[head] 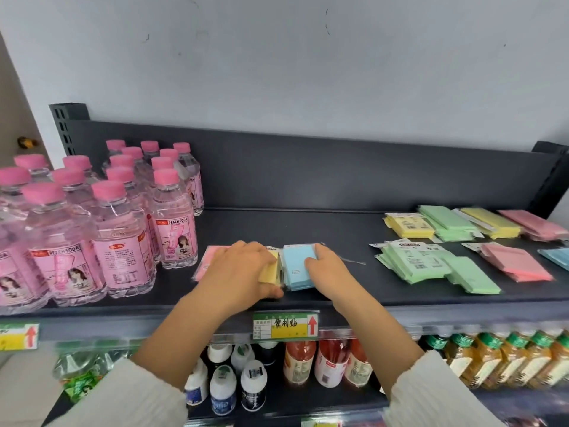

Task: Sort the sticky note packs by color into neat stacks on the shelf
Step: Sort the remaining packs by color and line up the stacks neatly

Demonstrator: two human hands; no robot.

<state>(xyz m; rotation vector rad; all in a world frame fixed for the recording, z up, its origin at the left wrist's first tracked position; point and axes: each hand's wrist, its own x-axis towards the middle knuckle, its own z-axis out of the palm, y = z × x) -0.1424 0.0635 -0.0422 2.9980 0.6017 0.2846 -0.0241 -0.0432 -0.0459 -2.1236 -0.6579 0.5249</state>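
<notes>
Squaring up two piles side by side near the front middle of the shelf (277, 223): left hand (243, 266) is curled over the yellow packs (268, 272), thumb tucked at the front edge, gripping them. Right hand (331, 269) holds the blue stack (297, 266) along its right side, fingers wrapped at the far corner. Yellow and blue touch each other. A pink pack (207, 260) lies just left, mostly under the left hand, near the soda bottles (123, 229). Unsorted stuff sits well apart on the right: green packs (412, 263) fanned out loose, a pink pile (514, 261), back-row piles (446, 221) of yellow, green and pink, and a lone blue pack (557, 257) at the frame edge. Step in hand looks like aligning yellow beside blue. To do it well: press each pile from both sides, tap edges flush on the shelf floor, keep the colours from interleaving, leave room from the bottles. Wrappers look slippery, so top packs may slide; grip low. Task looks early, most packs not yet sorted.
</notes>
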